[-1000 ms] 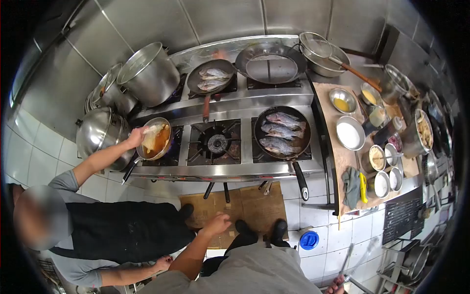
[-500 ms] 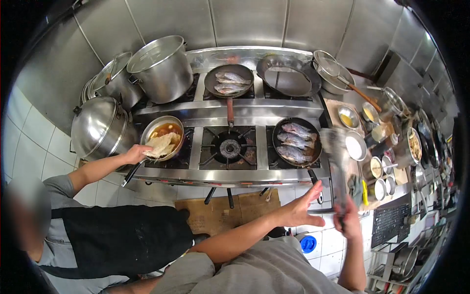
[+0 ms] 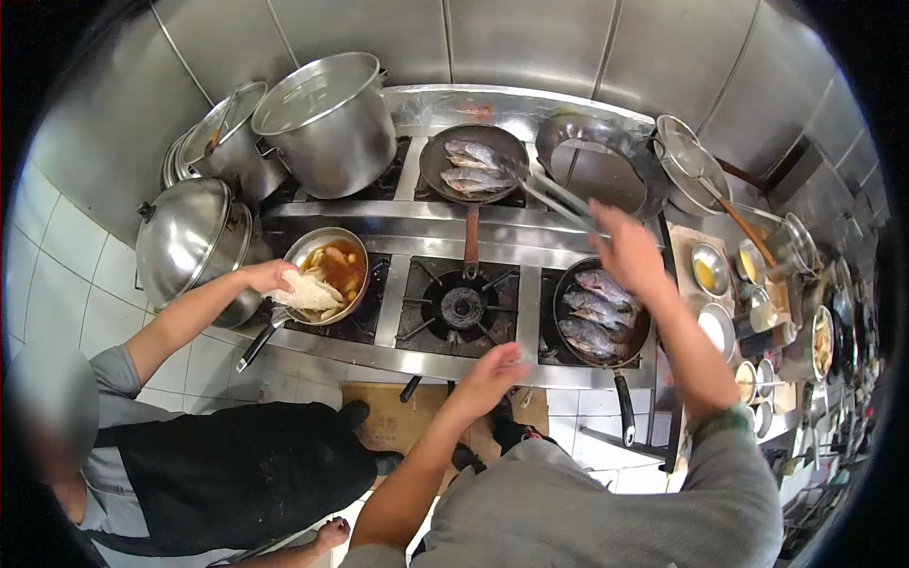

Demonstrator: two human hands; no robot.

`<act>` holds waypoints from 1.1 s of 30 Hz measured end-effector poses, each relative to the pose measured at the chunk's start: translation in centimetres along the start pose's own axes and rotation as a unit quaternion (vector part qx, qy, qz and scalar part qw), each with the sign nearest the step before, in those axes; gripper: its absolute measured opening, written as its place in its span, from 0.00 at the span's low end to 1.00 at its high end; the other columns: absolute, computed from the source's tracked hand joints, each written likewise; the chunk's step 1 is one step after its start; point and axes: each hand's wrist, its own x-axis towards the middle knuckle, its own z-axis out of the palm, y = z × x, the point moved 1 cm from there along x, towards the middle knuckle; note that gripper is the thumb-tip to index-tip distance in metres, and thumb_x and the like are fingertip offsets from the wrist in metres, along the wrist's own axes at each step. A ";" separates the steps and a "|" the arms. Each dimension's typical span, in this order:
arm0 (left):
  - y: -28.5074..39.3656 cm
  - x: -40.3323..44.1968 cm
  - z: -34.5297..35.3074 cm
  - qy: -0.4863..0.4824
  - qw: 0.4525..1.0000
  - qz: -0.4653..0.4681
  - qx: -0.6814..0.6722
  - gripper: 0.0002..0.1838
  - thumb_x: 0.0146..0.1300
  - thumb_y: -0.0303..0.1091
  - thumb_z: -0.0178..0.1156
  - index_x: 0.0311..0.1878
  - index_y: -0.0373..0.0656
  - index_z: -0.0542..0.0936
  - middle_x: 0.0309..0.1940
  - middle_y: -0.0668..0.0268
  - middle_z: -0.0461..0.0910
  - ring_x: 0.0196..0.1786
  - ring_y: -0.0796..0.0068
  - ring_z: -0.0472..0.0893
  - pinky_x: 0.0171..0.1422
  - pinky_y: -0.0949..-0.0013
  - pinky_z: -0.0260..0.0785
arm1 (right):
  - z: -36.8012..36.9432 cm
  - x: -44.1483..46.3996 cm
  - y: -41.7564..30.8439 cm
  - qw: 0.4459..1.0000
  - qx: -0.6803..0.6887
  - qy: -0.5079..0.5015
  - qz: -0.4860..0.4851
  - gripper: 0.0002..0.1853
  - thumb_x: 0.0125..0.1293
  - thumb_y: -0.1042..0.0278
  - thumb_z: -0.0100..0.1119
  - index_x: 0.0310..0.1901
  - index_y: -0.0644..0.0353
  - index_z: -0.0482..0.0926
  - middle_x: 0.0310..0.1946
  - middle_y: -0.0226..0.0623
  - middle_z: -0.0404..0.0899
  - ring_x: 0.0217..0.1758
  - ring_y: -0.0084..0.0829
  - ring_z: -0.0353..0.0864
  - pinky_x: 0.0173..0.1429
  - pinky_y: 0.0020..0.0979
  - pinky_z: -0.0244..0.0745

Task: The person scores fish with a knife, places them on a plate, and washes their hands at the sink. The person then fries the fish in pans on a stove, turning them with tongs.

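Note:
Metal tongs [image 3: 566, 201] are gripped in my right hand [image 3: 627, 248], which reaches over the stove. Their tips, blurred, are at the right side of the back pan [image 3: 431, 168], by the fish [image 3: 476, 155] lying in it. Below my right forearm, a front pan [image 3: 561, 343] holds several whole fish [image 3: 597, 312]. My left hand [image 3: 488, 381] hovers in front of the stove edge, near the unused middle burner [image 3: 462, 308]. Its fingers are loosely apart and partly blurred, with nothing visible in them.
A co-worker's hand [image 3: 273, 276] holds pale, flat food [image 3: 308, 292] over a pan [image 3: 357, 248] of brown liquid at left. Large pots [image 3: 331, 133] stand behind. An empty wok [image 3: 559, 142] sits back right. Bowls [image 3: 710, 268] line the right counter.
My right hand has swung the tongs from the right counter side up to the back pan. My left hand has moved left, away from the front pan's handle. The view has shifted slightly.

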 end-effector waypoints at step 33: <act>-20.0 -27.8 -4.3 0.529 0.784 -0.267 -0.183 0.24 0.74 0.47 0.59 0.66 0.44 0.74 0.58 0.63 0.80 0.58 0.63 0.80 0.62 0.56 0.71 | 16.5 26.3 -1.0 0.938 -0.262 -0.226 -0.036 0.15 0.67 0.68 0.55 0.50 0.53 0.88 0.53 0.44 0.86 0.55 0.44 0.87 0.57 0.43 0.83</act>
